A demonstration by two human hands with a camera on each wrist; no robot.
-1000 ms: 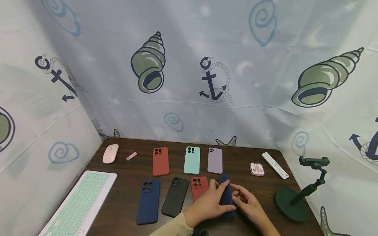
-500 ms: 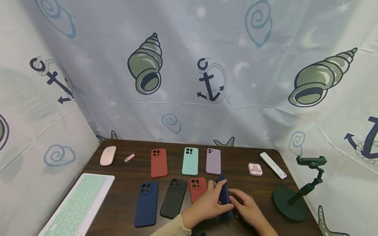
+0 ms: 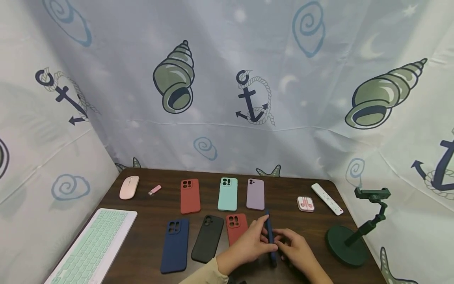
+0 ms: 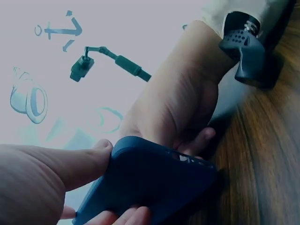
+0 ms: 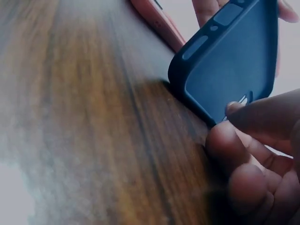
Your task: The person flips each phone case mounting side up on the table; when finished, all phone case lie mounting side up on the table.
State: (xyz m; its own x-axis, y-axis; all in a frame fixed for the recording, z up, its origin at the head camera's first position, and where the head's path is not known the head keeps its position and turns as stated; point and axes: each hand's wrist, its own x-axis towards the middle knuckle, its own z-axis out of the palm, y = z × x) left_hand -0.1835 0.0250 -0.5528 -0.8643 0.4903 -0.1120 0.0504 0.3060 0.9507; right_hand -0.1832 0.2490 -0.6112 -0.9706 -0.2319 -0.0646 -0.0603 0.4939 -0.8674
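Observation:
A dark blue phone case (image 3: 270, 238) stands on its long edge on the wooden table, seen almost edge-on in the head view. My left hand (image 3: 248, 245) grips it from the left, thumb on the near end and fingers behind. In the left wrist view its plain outer back (image 4: 154, 176) faces the camera. The right wrist view shows the case's hollow inside (image 5: 234, 61), with side cutouts. My right hand (image 3: 296, 249) pinches its lower edge between thumb and finger. A red phone case (image 3: 236, 227) lies partly hidden beside my left hand.
Phone cases lie around: navy (image 3: 175, 246), black (image 3: 207, 239), red (image 3: 190, 197), mint (image 3: 227, 195) and lilac (image 3: 255, 195). A keyboard (image 3: 95, 240), mouse (image 3: 129, 187) and pink USB stick (image 3: 154, 190) are left; an earphone box (image 3: 305, 204), white remote (image 3: 327, 199) and green stand (image 3: 345, 244) right.
The blue case has turned from a slanted view of its face to almost edge-on. Both hands have stayed on it, near the same place.

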